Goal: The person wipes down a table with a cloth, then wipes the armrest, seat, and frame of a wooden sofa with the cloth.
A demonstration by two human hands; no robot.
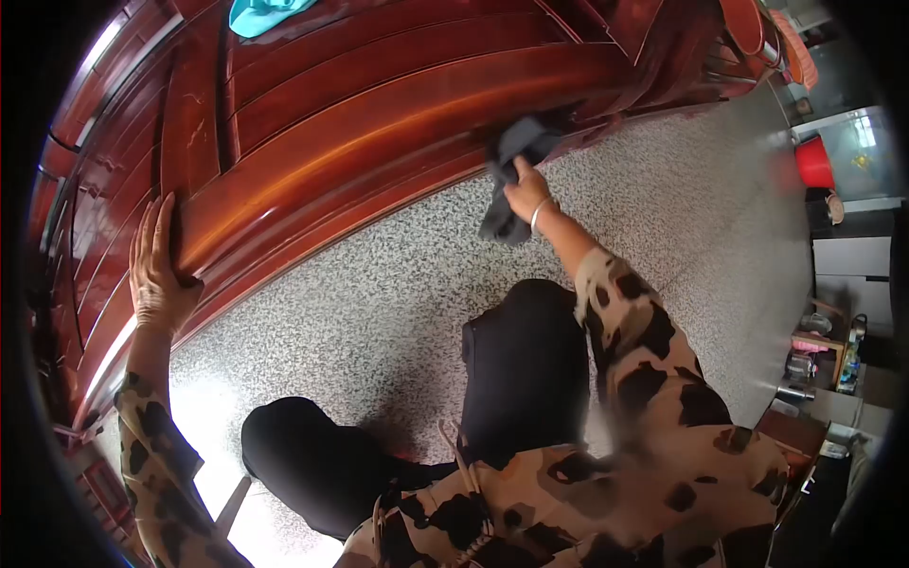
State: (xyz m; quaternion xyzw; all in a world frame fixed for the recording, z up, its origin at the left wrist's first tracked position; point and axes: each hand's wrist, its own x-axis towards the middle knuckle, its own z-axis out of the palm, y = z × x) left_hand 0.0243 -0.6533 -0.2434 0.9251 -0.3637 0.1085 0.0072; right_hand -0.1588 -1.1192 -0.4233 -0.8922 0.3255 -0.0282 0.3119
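Observation:
A long, glossy red-brown wooden bench (369,142) runs across the upper part of the view. My left hand (159,270) lies on its edge at the left, fingers stretched out and holding nothing. Near the front edge, right of centre, my right hand (526,194) grips a dark grey cloth (514,156). Part of the cloth is against the lower front of the wood, and the rest hangs down below my fingers. The cloth is slightly blurred. At the top, a turquoise cloth item (265,14) rests on the bench.
Speckled grey floor (379,256) spreads below the bench, with my bent knees above it. At the right are a red bucket (812,163), a small shelf with bottles (822,346) and a brown cabinet (791,435). A rounded wooden armrest (743,26) stands at the upper right.

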